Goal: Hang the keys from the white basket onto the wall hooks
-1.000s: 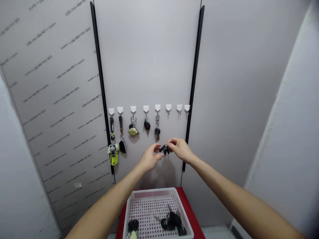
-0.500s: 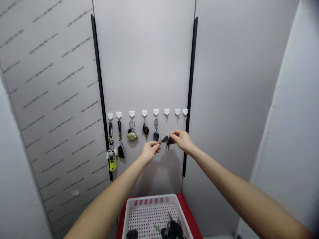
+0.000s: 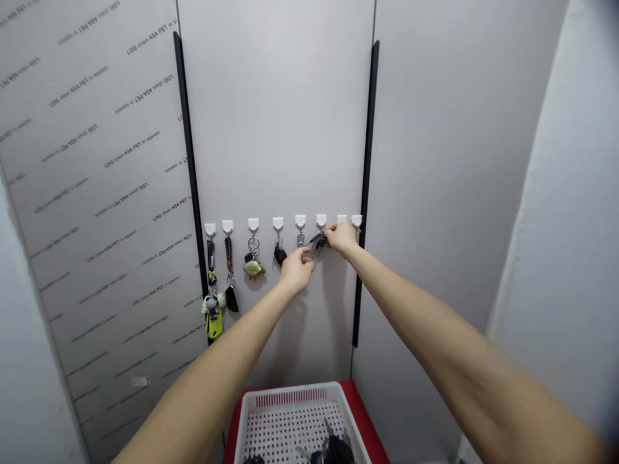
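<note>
A bunch of keys with black heads is held between my hands, just under a white wall hook. My right hand pinches its upper end close to that hook; whether the ring touches the hook I cannot tell. Fingers closed, my left hand grips a key of the same bunch from the lower left. Behind the left hand a metal clasp hangs from the neighbouring hook, its lower part hidden. Further left hang a black car key and a keyring with a gold fish-shaped charm.
At the far left hang a black strap with a dark fob and a lanyard with a lime-green case. Below, a white perforated basket holds several dark keys on a red stand. Black vertical strips flank the panel.
Both hands have moved up with the keys, from below the hooks to right under one of them. The left hand now covers part of the neighbouring hanging keys.
</note>
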Action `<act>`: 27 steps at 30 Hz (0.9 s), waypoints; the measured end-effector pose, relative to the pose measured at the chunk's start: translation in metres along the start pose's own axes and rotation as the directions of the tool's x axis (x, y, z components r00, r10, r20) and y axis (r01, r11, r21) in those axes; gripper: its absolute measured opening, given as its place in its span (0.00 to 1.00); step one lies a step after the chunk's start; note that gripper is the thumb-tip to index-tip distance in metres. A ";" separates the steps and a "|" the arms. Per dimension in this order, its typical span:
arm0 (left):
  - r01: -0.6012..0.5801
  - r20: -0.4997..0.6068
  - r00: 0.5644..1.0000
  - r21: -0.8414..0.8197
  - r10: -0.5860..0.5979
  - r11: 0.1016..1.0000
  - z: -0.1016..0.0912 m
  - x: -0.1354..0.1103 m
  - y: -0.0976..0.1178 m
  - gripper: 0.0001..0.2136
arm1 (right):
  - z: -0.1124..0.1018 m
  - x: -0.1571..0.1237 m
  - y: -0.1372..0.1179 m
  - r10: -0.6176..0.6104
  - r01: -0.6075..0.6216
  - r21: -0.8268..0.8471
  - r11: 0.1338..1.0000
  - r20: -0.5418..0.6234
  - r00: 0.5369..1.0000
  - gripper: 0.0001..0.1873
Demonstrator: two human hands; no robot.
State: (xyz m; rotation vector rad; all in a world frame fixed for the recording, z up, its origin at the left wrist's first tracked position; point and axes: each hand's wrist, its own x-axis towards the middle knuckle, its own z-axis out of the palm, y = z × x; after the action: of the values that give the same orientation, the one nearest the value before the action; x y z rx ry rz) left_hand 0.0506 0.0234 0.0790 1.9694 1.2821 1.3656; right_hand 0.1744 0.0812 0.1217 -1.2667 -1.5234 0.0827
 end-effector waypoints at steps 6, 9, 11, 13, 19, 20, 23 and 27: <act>0.003 0.211 0.978 -0.001 -0.003 1.000 -0.006 -0.054 -0.051 0.13 | -0.006 -0.046 0.013 -0.021 0.007 -0.100 0.995 -0.143 0.990 0.13; 0.054 0.384 0.918 0.117 -0.095 0.992 -0.011 -0.099 -0.098 0.12 | 0.005 -0.101 0.033 -0.087 0.076 -0.138 0.987 -0.074 0.993 0.14; 0.069 0.499 0.841 0.287 -0.210 0.956 -0.015 -0.129 -0.124 0.13 | 0.022 -0.150 0.047 -0.075 0.098 -0.140 0.985 0.159 0.984 0.14; 0.008 0.589 0.737 0.484 -0.333 0.875 -0.018 -0.155 -0.142 0.14 | 0.042 -0.202 0.059 -0.031 0.092 -0.110 0.990 0.464 0.885 0.12; -0.338 0.654 0.643 0.709 -0.398 0.619 -0.013 -0.191 -0.151 0.11 | 0.085 -0.294 0.066 0.036 0.099 -0.100 0.990 0.858 0.512 0.11; -0.343 0.648 0.659 0.711 -0.382 0.615 -0.012 -0.191 -0.151 0.10 | 0.087 -0.297 0.065 0.048 0.114 -0.116 0.987 0.878 0.476 0.11; -0.227 0.578 0.718 0.721 -0.387 0.655 -0.012 -0.183 -0.154 0.05 | 0.088 -0.298 0.065 0.092 0.086 -0.144 0.986 0.893 0.442 0.12; -0.015 0.463 0.790 0.668 -0.401 0.744 -0.014 -0.166 -0.161 0.06 | 0.087 -0.293 0.074 0.146 -0.063 -0.133 0.989 0.834 0.532 0.14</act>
State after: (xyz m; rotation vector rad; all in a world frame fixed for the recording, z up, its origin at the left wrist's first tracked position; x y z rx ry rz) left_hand -0.0489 -0.0436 -0.1192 2.3027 1.7001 0.1083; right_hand 0.1081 -0.0528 -0.1553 -1.4768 -2.2882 0.8415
